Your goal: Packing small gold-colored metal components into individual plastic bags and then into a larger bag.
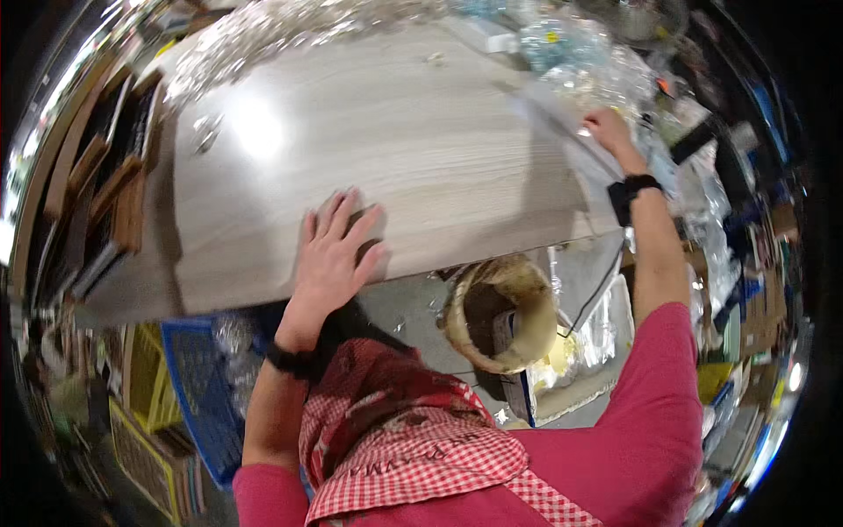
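While the left hand (pixel 332 255) lies palm-down with fingers spread open near the front edge of the tabletop (pixel 421 140), directly ahead of the person, the right hand (pixel 612 136) is by its right side, fingers curled, can't tell if gripping. Clear plastic bags (pixel 571 57) crowd that far-right corner; crumpled film (pixel 255 44) clutters the far edge. Wood-edged panels (pixel 127 211) lean at left; round bin (pixel 536 321), blue crate (pixel 198 378) below. Checked apron (pixel 421 439) carries dark printed lettering.

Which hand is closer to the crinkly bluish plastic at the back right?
Right. The right hand is just in front of the bluish plastic; the left hand is spread out at the table's near edge, much farther left.
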`<state>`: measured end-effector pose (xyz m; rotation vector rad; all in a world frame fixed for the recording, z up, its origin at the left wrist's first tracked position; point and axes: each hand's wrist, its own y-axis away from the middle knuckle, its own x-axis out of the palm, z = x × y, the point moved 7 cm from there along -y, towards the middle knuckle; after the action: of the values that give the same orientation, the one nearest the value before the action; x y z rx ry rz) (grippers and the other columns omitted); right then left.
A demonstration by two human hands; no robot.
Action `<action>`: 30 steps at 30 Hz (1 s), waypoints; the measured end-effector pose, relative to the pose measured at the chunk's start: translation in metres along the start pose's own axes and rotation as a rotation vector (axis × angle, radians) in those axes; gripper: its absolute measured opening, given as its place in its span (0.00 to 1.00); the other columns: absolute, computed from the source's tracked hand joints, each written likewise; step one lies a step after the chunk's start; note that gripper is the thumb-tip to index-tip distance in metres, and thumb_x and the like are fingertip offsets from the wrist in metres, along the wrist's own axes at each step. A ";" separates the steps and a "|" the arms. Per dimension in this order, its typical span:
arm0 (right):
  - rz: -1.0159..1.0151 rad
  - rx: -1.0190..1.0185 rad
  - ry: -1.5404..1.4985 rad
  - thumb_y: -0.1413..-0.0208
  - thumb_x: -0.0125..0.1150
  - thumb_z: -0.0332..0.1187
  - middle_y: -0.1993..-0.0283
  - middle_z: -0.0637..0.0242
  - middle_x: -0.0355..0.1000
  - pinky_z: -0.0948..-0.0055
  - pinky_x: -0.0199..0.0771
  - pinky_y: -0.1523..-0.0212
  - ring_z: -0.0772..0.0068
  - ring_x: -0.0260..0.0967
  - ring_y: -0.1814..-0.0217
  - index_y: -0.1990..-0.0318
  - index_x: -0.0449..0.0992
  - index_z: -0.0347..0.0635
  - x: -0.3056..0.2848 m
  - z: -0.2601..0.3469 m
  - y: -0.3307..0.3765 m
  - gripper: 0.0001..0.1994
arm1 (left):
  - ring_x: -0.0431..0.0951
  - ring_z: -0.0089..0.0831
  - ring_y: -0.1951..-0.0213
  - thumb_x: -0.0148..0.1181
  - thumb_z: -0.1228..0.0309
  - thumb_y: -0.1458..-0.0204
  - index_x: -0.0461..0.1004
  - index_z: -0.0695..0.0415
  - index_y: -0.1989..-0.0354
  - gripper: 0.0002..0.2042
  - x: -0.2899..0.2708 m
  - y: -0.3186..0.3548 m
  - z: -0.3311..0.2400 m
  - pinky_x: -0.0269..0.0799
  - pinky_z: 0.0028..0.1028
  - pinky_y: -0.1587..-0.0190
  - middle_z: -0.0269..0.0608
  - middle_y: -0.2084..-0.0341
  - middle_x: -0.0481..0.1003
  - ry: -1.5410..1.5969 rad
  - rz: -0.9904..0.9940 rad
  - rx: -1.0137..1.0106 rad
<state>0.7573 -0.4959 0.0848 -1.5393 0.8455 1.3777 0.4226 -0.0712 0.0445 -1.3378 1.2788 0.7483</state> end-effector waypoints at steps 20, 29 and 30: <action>-0.165 -0.060 0.095 0.46 0.63 0.37 0.71 0.60 0.75 0.68 0.71 0.64 0.68 0.73 0.69 0.57 0.77 0.38 -0.081 -0.020 -0.049 0.14 | 0.53 0.42 0.31 0.47 0.47 0.41 0.67 0.44 0.39 0.25 0.007 0.019 0.012 0.47 0.53 0.33 0.45 0.34 0.59 0.028 -0.137 -0.037; -0.601 -0.066 -0.338 0.39 0.57 0.43 0.72 0.66 0.74 0.75 0.66 0.65 0.77 0.65 0.71 0.63 0.76 0.33 -0.176 -0.005 -0.026 0.17 | 0.52 0.43 0.31 0.48 0.49 0.41 0.66 0.43 0.38 0.24 0.009 0.011 0.008 0.42 0.52 0.31 0.45 0.33 0.57 0.071 -0.094 -0.044; -0.689 -0.084 -0.352 0.38 0.56 0.43 0.71 0.68 0.74 0.76 0.66 0.65 0.78 0.66 0.70 0.62 0.76 0.33 -0.183 0.009 -0.021 0.18 | 0.52 0.43 0.31 0.48 0.49 0.41 0.66 0.44 0.38 0.24 0.009 0.013 0.010 0.42 0.52 0.31 0.45 0.33 0.56 0.071 -0.089 -0.047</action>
<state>0.7444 -0.4915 0.2685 -1.3999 0.0203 1.1147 0.4146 -0.0616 0.0300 -1.4608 1.2557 0.6779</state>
